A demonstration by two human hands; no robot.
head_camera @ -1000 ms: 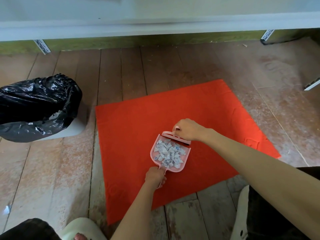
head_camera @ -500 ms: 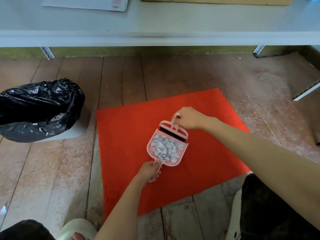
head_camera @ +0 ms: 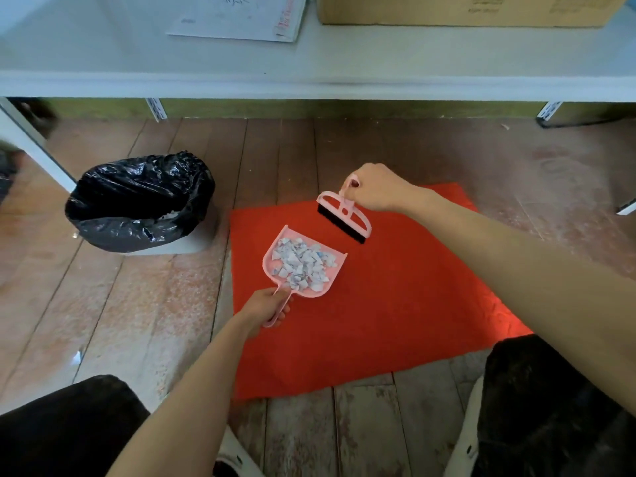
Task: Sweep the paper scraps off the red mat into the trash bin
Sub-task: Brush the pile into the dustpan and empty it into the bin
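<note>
Worn plank floor with a mat and a bin, and a white shelf above its far edge.

The wooden floor [head_camera: 137, 304] is scuffed and pale in patches. A red mat [head_camera: 378, 321] lies flat on it, turned slightly askew to the boards and a little rumpled near its right corner. The trash bin [head_camera: 192, 244], lined with a black bag [head_camera: 137, 204], stands on the floor just beside the mat's far left corner. On the shelf [head_camera: 378, 63] lie a sheet of paper [head_camera: 237, 18] and a cardboard box [head_camera: 464, 10], close to each other.
</note>
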